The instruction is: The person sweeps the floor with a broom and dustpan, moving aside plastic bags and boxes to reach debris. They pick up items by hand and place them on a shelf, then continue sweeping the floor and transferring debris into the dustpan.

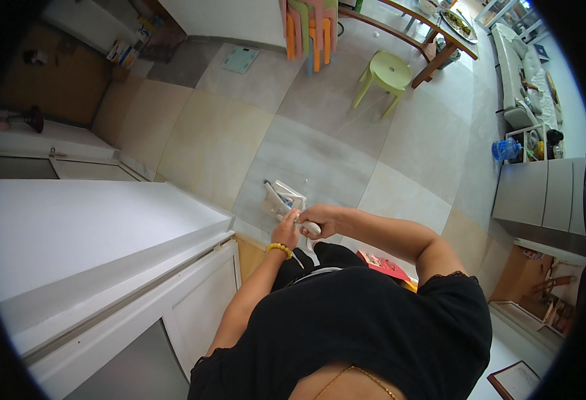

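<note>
In front of my body both hands meet at a pale, long-handled object whose exact kind I cannot make out. My right hand (320, 220) is wrapped around its rounded white end (313, 228). My left hand (286, 231), with a yellow bead bracelet (279, 248) at the wrist, presses close against it, partly hiding its middle. Just beyond the fingers is a clear plastic package (293, 192) with blue and white contents. A white curved piece with a dark tip (268, 185) lies along it; whether it joins the handle is hidden.
White cabinetry (108, 215) stands close on my left. A red paper bag (385, 265) is beside my right leg. Ahead are a green stool (392, 70), stacked stools (313, 30), a wooden table (445, 57) and a glass scale (240, 59). A grey cabinet (522, 190) stands to the right.
</note>
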A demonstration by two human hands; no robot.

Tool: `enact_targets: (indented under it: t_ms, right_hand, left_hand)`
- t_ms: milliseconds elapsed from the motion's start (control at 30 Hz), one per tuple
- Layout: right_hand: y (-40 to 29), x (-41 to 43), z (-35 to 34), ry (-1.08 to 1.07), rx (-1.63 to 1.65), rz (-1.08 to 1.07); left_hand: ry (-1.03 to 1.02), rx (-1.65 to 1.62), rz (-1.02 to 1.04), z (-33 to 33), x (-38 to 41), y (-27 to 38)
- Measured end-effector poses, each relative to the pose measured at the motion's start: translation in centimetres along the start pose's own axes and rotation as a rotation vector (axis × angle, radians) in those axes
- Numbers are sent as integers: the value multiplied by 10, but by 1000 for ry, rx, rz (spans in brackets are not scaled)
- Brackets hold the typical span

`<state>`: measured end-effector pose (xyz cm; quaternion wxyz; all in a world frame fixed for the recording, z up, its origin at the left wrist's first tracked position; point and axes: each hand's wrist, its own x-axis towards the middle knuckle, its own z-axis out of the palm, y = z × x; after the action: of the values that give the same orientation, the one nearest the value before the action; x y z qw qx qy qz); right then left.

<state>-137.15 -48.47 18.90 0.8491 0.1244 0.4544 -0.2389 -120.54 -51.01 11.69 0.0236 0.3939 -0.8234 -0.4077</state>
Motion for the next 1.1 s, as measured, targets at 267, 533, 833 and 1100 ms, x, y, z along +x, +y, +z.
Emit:
enact_targets:
  t_ms: [267,533,833,1100]
  right_hand:
    - [-21,-17,13,-74,-61,-61]
    - [-49,-41,12,-266,47,-293]
    - [-54,-10,-53,47,184,-364]
    - [-212,42,0,101,97,-417]
  left_hand:
    - [99,-17,78,-8,19,14]
    - [342,-107,48,-41,74,-13]
    - [511,-231,104,-147,156,-10]
    - [487,-292,57,-223,262,-13]
